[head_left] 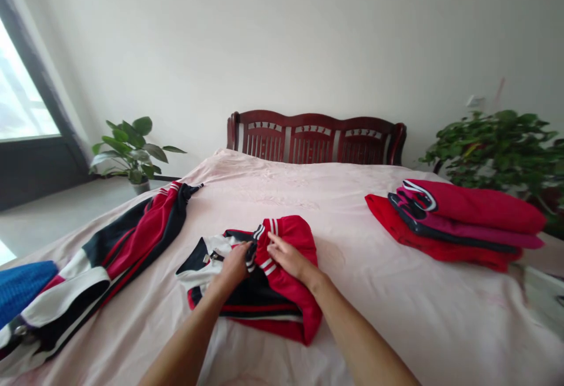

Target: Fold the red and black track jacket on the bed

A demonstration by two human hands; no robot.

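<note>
As the left hand (235, 267) and right hand (291, 258) sit close together without clear contact, both are on a partly folded track jacket (264, 301) in red, black and white. The jacket lies near the middle of the bed (388, 304), towards the near edge, and its red sleeve is doubled over the body. The left hand's fingers close over the fabric beside a striped ribbed cuff (259, 244). The right hand's fingers (277, 246) lie over the red sleeve just beside that cuff; whether they grip cannot be told. A second track jacket (141, 236) in red, black and white lies spread diagonally along the left edge of the bed, well apart from the hands. A blue garment (20, 289) sits at the same edge, partly cut off by the frame. Near the right edge, a stack of folded red and magenta garments (458, 224) with black trim rests on the pale pink bedspread. A dark wooden headboard (315, 137) closes the far edge of the bed. A potted plant (130, 151) stands on the floor beyond the far left corner, and a leafy green plant (497, 151) stands beyond the far right corner.
</note>
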